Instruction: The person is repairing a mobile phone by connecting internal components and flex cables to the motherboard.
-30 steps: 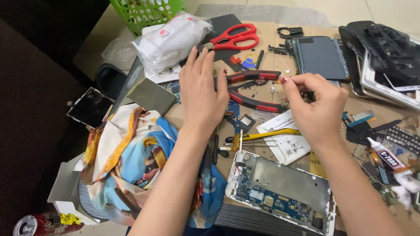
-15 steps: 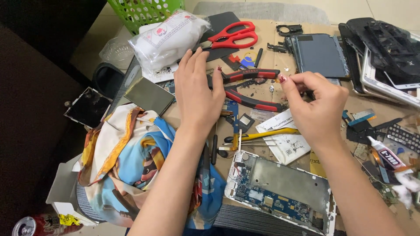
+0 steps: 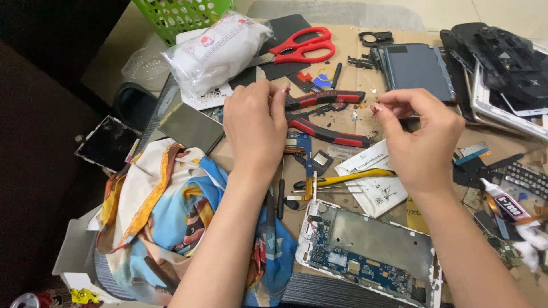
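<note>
We see a cluttered table (image 3: 354, 48) covered with phone parts and tools. The largest thing on it is a colourful cloth (image 3: 171, 222) bunched at the lower left, under our left forearm. Just right of it lies an opened phone frame (image 3: 371, 254) with its circuit board showing, at the near edge. Farther back, a white plastic bag (image 3: 214, 51) sits beside a green basket (image 3: 177, 14), and a dark phone screen panel (image 3: 414, 68) lies at the upper right, next to a stack of black back covers (image 3: 508, 54). Red scissors (image 3: 302, 44) rest behind the hands.

Between the hands lie red-and-black pliers (image 3: 325, 114), handles spread, on the table. Our left hand (image 3: 254, 128) hovers palm down at the left end of the pliers, fingers curled together and touching or just over a handle; we cannot tell whether it grips anything. Our right hand (image 3: 422, 134) is held just right of the pliers, thumb and fingertips pinched; whatever it pinches is too small to make out. A yellow-handled tool (image 3: 348, 178) lies near the frame, and a small glue tube (image 3: 505, 202) at the right.
</note>
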